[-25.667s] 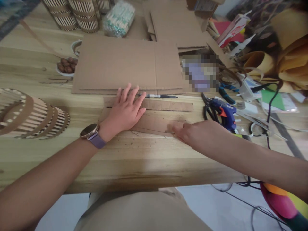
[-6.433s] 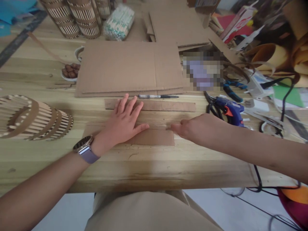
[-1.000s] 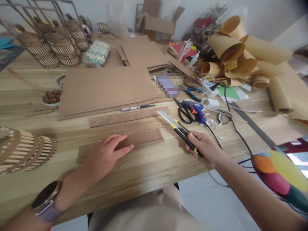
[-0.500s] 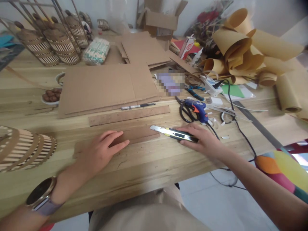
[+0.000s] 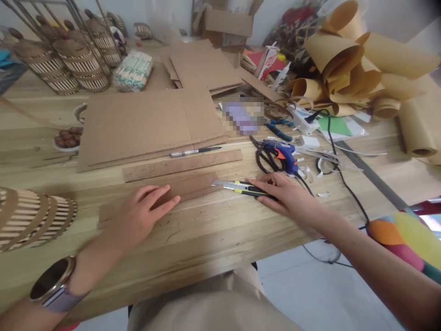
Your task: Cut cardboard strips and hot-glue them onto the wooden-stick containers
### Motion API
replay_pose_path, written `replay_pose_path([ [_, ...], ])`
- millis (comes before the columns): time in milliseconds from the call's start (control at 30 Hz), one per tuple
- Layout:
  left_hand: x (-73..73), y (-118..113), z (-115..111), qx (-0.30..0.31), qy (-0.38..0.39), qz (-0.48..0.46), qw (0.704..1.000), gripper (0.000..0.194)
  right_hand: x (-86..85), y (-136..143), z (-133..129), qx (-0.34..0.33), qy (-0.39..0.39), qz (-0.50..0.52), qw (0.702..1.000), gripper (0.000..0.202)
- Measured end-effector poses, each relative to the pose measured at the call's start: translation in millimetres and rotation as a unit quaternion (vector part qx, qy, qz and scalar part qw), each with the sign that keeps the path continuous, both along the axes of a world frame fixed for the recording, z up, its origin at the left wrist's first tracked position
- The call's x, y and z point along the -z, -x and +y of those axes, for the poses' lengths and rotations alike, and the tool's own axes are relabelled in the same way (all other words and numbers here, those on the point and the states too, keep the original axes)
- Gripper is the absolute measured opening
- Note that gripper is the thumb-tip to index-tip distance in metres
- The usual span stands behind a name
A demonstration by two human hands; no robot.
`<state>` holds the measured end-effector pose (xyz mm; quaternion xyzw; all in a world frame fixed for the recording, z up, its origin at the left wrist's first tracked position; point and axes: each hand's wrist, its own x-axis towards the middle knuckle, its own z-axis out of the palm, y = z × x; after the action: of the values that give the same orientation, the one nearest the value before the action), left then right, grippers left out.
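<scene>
My left hand [image 5: 139, 216] lies flat, fingers apart, on a brown cardboard strip [image 5: 193, 186] that lies on the wooden table [image 5: 206, 230]. My right hand [image 5: 284, 195] grips a yellow-and-black utility knife [image 5: 237, 186] with its blade out. The blade tip rests at the right end of that strip. A second, longer cardboard strip [image 5: 182, 164] lies just behind, with a pen [image 5: 195, 151] beyond it.
Large cardboard sheets [image 5: 144, 122] lie behind the strips. A blue glue gun [image 5: 284, 154], scissors [image 5: 263, 158] and cables sit to the right, with kraft paper rolls [image 5: 347, 69] farther back. Slatted wooden baskets [image 5: 31, 220] stand at left and far left. A dish of brown nuts [image 5: 67, 138] sits nearby.
My right hand lowered the utility knife from the air down to the table and slid it left to the strip's right end. My left hand stayed pressed on the strip.
</scene>
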<state>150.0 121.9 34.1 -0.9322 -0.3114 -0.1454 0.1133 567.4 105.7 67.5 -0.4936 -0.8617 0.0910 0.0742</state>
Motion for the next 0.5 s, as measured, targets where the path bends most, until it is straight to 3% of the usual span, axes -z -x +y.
replay_pose_path([
  [200,-7.0,-7,-6,-0.026,-0.037,0.06,0.997,0.067,5.7,4,-5,-0.001,-0.017,0.005,1.0,0.046],
  [367,-7.0,-15,-17,-0.016,-0.016,0.071,0.997,0.067,6.7,9,-5,0.019,-0.052,-0.01,0.998,0.044],
  [500,-6.1,-21,-18,0.002,0.021,0.029,0.999,0.052,8.6,9,0,0.029,-0.064,-0.01,0.998,0.043],
])
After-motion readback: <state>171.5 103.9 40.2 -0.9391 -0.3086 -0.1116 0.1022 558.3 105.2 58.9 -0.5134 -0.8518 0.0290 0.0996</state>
